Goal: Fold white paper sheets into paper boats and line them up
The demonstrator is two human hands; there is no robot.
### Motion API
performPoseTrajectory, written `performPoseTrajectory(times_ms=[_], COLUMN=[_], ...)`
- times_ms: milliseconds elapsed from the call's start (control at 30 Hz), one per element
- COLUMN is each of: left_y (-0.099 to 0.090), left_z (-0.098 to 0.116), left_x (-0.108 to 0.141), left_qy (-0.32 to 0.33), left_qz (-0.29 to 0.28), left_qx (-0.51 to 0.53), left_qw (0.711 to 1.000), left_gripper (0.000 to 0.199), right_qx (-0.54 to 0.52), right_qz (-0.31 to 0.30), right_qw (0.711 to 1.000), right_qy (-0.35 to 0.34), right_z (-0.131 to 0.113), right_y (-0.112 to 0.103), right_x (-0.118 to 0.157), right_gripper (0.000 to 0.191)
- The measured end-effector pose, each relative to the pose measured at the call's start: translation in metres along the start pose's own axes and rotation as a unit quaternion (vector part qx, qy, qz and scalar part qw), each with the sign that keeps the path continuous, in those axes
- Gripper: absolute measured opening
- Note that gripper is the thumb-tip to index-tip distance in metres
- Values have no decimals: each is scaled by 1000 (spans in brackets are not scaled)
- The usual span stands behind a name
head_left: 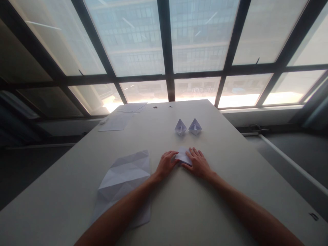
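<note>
A small folded piece of white paper [183,154] lies on the white table between my two hands. My left hand [166,164] holds its left edge, with the fingers curled and the thumb close below them. Flat across its right side rests my right hand [199,164], fingers stretched out and thumb along the near edge. Just beyond stand two folded paper boats [180,127] side by side, each with a pointed peak. A large creased sheet of paper [128,171] lies to the left, partly covered by my left forearm.
Flat white sheets [115,123] lie at the far left of the table [225,147], with more paper [132,107] behind them. Two small dark round spots [155,107] mark the far end. Large dark-framed windows [166,44] rise beyond the table.
</note>
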State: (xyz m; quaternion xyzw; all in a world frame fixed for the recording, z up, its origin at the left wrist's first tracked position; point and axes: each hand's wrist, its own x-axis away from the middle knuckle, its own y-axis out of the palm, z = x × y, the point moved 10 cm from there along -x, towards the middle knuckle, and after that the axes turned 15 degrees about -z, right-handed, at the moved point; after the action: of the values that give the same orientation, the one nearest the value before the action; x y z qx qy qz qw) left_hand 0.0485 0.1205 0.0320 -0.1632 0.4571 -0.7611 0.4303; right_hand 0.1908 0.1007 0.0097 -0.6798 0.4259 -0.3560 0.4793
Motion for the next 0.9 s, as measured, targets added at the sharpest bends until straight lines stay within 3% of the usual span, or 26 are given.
performPoseTrajectory(times_ms=[267, 433, 500, 567, 733, 800, 900], left_y=[-5, -25, -29, -24, 11, 21, 25], left_z=[2, 4, 12, 24, 55, 58, 45], left_x=[1, 8, 10, 9, 5, 5, 1], left_qy=[7, -24, -19, 5, 111, 134, 103], left_qz=[20, 111, 121, 85, -78, -112, -118], left_qx=[41, 32, 2, -28, -59, -74, -90], left_qw=[999, 993, 993, 996, 989, 982, 983], left_gripper=[30, 23, 18, 18, 26, 31, 31], right_qx=[-5, -24, -44, -62, -103, -155, -263], right_qz=[1, 7, 21, 35, 89, 143, 213], right_qw=[999, 999, 999, 997, 985, 972, 938], right_qy=[-34, -29, -7, 23, 103, 99, 78], right_z=[-8, -10, -7, -1, 21, 30, 47], right_y=[-4, -8, -13, -16, -23, -28, -31], right_x=[0, 0, 0, 2, 8, 10, 10], right_gripper=[45, 38, 38, 39, 45, 45, 44])
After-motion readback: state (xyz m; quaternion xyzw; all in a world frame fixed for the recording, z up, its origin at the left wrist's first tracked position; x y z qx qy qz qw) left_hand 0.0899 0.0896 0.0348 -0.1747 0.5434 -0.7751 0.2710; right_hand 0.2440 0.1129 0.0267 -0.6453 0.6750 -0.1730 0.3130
